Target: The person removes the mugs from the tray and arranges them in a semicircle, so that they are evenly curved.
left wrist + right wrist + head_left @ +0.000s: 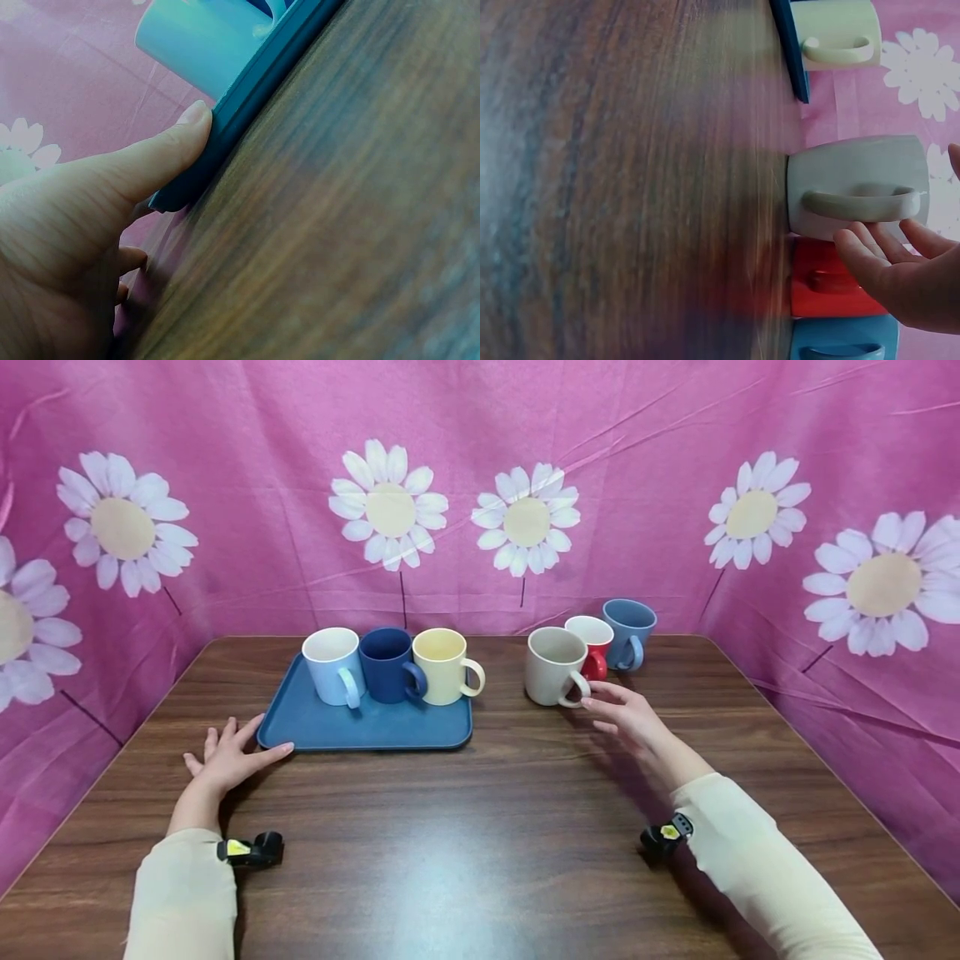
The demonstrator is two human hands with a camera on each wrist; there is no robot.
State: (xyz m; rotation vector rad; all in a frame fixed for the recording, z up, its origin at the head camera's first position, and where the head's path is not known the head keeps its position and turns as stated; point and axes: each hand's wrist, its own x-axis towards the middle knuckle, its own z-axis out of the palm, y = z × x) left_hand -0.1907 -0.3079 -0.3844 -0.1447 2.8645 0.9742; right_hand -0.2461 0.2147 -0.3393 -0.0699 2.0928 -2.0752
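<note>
The fingers (pixel 859 259) of the right hand (pixel 636 722) are standing slightly apart, loosely extended beside the handle (pixel 862 204) of the grey mug (pixel 551 662); whether any fingertip is touching it cannot be told. On the left hand (pixel 228 762), the thumb (pixel 172 142) is lying straight against the near edge of the blue tray (pixel 382 728), by its near left corner. The index finger is extending along the left side of that corner, and the other fingers are spreading outward over the table (pixel 465 827).

The grey mug is standing upright on the wood, to the right of the tray and apart from it, its handle facing the right hand. Just behind it, toward the right, the red mug (pixel 602 649) is showing its pale inside, and the blue mug (pixel 621 635) is standing farthest back in that group. On the tray, three upright mugs are forming a row along the back: the light blue mug (pixel 330 675) on the left, the navy mug (pixel 384 675) in the middle, the yellow mug (pixel 438 672) on the right.

Pale sleeves (pixel 757 852) are covering both forearms. A pink cloth (pixel 465 410) with large white daisies (pixel 390 510) is hanging around the table.
</note>
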